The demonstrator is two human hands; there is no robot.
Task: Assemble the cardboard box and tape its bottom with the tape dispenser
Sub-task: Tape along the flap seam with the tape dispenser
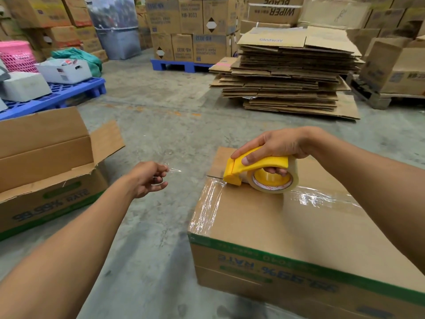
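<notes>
- The cardboard box (287, 226) stands upside down on the concrete floor (161, 125), its closed bottom flaps facing up, with clear tape glinting along the centre seam and down the left edge.
- The right hand (276, 148) grips the yellow tape dispenser (255, 168), fingers curled through the handle; the dispenser rests on the box's seam near the far left edge.
- The left hand (149, 178) hovers left of the box, pinching a small scrap of clear tape (173, 169) between its fingertips.
- An open box (46, 162) sits to the left; a stack of flattened cartons (289, 77) lies beyond.
</notes>
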